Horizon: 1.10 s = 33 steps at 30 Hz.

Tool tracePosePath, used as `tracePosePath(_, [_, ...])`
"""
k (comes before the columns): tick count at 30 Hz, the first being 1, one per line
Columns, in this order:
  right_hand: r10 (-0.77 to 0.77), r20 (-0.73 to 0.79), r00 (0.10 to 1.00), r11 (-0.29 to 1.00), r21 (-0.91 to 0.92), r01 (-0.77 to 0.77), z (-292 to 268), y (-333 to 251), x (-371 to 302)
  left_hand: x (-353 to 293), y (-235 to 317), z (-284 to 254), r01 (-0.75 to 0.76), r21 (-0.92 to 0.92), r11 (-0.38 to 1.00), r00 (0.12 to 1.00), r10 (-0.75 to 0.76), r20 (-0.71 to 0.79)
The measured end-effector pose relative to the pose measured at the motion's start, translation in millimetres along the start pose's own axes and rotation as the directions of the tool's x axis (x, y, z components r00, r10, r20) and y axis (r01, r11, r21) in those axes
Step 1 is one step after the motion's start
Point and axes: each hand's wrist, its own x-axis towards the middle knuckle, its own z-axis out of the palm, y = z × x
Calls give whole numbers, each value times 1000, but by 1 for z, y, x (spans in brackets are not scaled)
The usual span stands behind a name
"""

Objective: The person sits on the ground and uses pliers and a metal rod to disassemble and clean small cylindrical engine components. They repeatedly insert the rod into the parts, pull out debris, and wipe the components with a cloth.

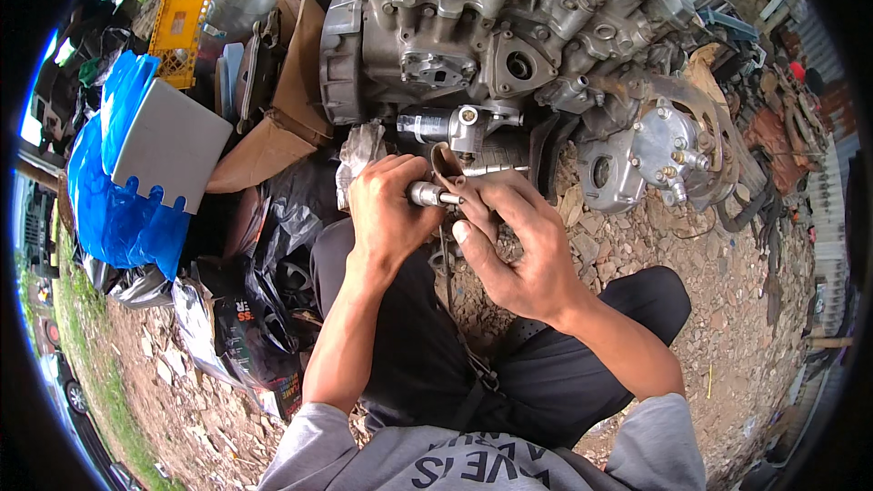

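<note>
My left hand (386, 209) is closed round a small silvery metal cylinder (424, 194) with a thin shaft at its right end. Beside that shaft, my right hand (523, 250) pinches a curled brown strip (444, 160) that looks like sandpaper. One end of the strip loops up above the cylinder, and a lower part hangs between my right thumb and fingers. Both hands meet over my lap, just in front of a large engine block (436, 23). I cannot tell whether strip and shaft touch.
Below the engine lies a black-and-silver cylindrical part (432, 125). A metal housing (650, 159) rests on the stony ground at right. Leftward are a cardboard box (282, 141), a blue plastic bag (100, 209) with a grey panel (173, 141), a yellow crate (182, 27) and black bags (286, 218).
</note>
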Motion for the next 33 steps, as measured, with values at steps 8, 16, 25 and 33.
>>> tracePosePath(8, [-196,2,981,976,-102,195,7,6,10,4,11,-10,-53,-125,991,997,59,41])
tracePosePath(16, [-276,46,960,952,-125,280,4,5,3,0,1,-13,-152,-58,987,986,155,59])
tracePosePath(25, [280,-77,957,960,48,-277,25,71,-43,4,15,-7,14,-27,1000,994,-17,-109])
tracePosePath(33, [-237,-95,967,971,-13,237,23,29,-5,-3,2,-5,-16,-64,998,994,9,-106])
